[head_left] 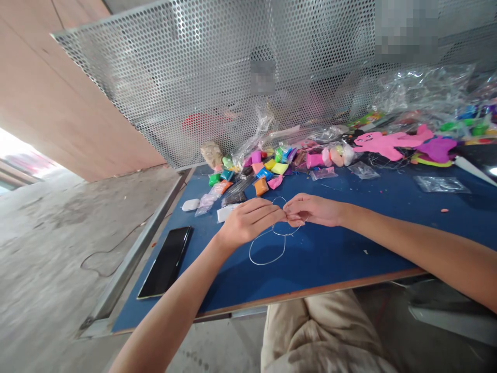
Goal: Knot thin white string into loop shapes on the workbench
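Observation:
A thin silvery wire [267, 263], bent into several loops, hangs over the blue table between my hands. My left hand [250, 220] pinches it from the left, fingers pressed together. From the right, my right hand [306, 210] grips it with thumb and fingers closed, its fingertips meeting those of the left. One small loop stands above the fingertips, and a larger loop hangs below to the left. The exact spot where the fingers hold the wire is partly hidden.
Small colourful clay packets [264, 173] lie beyond my hands. A pink figure [388, 144] rests at the back right, near clear plastic bags [423, 88]. A dark phone [165, 264] and a white case [190, 205] lie left. A perforated metal panel [217, 62] stands behind.

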A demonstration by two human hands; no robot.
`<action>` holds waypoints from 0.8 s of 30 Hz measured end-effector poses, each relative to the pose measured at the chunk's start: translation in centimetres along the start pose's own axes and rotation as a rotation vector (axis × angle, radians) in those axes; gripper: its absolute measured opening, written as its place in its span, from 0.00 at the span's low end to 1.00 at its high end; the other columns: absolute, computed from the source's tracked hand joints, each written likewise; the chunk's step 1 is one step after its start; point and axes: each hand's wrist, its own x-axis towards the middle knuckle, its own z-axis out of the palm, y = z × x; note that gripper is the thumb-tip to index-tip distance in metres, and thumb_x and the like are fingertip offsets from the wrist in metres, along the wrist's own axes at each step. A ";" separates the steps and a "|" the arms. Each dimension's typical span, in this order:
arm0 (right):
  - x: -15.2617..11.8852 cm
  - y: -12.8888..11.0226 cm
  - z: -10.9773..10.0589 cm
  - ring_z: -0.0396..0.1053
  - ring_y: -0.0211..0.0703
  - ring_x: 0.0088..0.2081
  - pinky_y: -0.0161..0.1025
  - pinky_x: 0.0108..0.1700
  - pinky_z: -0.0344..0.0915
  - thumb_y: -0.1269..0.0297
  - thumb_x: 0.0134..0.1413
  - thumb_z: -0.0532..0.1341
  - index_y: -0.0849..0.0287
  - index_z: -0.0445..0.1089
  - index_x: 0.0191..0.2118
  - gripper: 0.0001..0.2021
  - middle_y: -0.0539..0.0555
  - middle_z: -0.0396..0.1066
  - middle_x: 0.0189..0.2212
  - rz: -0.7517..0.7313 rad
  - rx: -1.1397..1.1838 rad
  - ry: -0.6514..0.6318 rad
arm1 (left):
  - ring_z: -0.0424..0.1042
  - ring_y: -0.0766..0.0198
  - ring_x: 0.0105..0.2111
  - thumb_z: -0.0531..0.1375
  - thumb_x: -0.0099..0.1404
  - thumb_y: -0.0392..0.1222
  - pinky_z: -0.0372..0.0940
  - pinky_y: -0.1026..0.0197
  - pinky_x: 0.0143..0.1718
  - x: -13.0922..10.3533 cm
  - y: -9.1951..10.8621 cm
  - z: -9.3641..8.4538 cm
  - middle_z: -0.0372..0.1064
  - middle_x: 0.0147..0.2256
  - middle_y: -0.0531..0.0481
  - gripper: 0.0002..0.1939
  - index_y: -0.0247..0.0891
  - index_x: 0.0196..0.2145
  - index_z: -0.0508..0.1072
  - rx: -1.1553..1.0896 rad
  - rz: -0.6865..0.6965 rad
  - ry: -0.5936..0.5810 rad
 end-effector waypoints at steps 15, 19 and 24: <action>-0.4 -0.6 0.7 0.60 0.37 0.27 0.37 0.33 0.55 0.59 0.67 0.56 0.61 0.68 0.27 0.17 0.50 0.68 0.25 -0.262 -0.482 0.142 | 0.73 0.59 0.45 0.66 0.65 0.41 0.62 0.53 0.49 0.2 0.1 0.4 0.78 0.43 0.51 0.15 0.46 0.49 0.72 0.079 -0.209 0.180; -0.5 -0.5 0.3 0.59 0.36 0.25 0.37 0.31 0.55 0.58 0.67 0.55 0.60 0.67 0.27 0.17 0.51 0.69 0.24 -0.302 -0.472 0.191 | 0.70 0.54 0.49 0.70 0.58 0.52 0.64 0.49 0.51 0.4 -0.1 0.8 0.70 0.49 0.40 0.27 0.39 0.50 0.67 -0.030 -0.417 0.338; -0.3 0.1 0.0 0.61 0.38 0.26 0.37 0.31 0.57 0.56 0.66 0.56 0.60 0.67 0.27 0.18 0.51 0.68 0.23 -0.289 -0.409 0.164 | 0.71 0.57 0.48 0.66 0.64 0.48 0.68 0.54 0.46 0.4 -0.1 1.7 0.71 0.48 0.40 0.21 0.38 0.50 0.69 -0.432 -0.533 0.157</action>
